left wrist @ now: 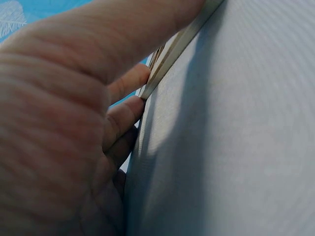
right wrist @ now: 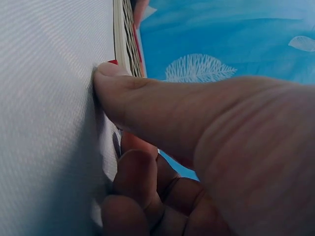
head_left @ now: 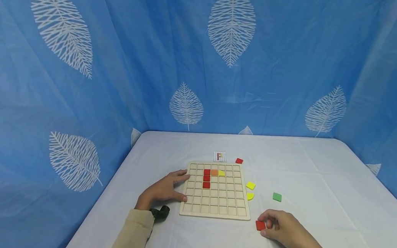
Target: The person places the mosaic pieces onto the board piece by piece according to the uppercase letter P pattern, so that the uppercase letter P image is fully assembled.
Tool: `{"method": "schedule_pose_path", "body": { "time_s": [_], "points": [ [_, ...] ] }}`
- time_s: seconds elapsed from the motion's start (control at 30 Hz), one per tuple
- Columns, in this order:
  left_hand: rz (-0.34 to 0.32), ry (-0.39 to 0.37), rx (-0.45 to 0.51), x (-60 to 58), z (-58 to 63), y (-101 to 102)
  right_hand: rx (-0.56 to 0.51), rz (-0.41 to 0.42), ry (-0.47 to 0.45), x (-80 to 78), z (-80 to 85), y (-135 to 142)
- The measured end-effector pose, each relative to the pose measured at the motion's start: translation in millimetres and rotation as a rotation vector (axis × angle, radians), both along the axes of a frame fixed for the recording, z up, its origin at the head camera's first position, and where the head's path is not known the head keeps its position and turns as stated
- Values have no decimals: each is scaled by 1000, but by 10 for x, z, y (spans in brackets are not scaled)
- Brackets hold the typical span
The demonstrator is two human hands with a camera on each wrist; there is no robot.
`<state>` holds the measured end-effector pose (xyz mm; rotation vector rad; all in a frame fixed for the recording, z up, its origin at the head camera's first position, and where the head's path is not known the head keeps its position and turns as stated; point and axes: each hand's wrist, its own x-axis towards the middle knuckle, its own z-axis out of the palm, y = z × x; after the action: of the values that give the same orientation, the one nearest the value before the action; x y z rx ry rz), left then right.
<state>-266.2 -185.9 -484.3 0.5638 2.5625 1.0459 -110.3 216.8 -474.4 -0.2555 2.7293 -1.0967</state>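
A wooden grid board point(head_left: 212, 205) lies on the table, holding several red squares point(head_left: 206, 178), an orange square point(head_left: 214, 172) and a yellow piece point(head_left: 222, 173). My left hand point(head_left: 165, 188) touches the board's left edge with spread fingers and thumb, also seen along the board's rim point(left wrist: 170, 56) in the left wrist view. Off the board's near right corner, my right hand point(head_left: 284, 228) pinches a red square tile point(head_left: 260, 225) between thumb and fingers, low over the cloth. In the right wrist view the thumb point(right wrist: 147, 101) hides most of this tile point(right wrist: 113, 62).
Right of the board lie a yellow square point(head_left: 251, 185), a yellow rounded piece point(head_left: 250, 196) and a green square point(head_left: 277, 197). Behind it are a small printed pattern card point(head_left: 219, 156) and a red tile point(head_left: 239, 160). Blue leaf-print curtains point(head_left: 268, 88) surround the white-covered table point(head_left: 312, 170).
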Motion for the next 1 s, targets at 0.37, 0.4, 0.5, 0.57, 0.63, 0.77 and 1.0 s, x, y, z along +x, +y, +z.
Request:
{"method": "schedule_pose_path", "body": {
  "time_s": [0.37,0.4,0.5,0.57,0.63,0.77,1.0],
  "points": [
    [-10,7,1,-15,-23,-10,4,-21,-5,4,3,-10],
    [-10,8,-1,-16,-23,-10,6,-24,-8,5,4,-12],
    [-10,8,-4,-18,-22,-10,9,-35,-12,7,2,-15],
    [-11,6,-6,-17,-20,-10,14,-35,-10,5,2,-20],
    [-14,7,-5,-17,-20,-10,19,-37,-8,0,0,-24],
    [-19,12,-2,-18,-25,-11,24,-40,-12,-12,3,-27],
    [-16,16,-9,-30,-48,-15,1,20,55,-19,66,12]
  ]
}}
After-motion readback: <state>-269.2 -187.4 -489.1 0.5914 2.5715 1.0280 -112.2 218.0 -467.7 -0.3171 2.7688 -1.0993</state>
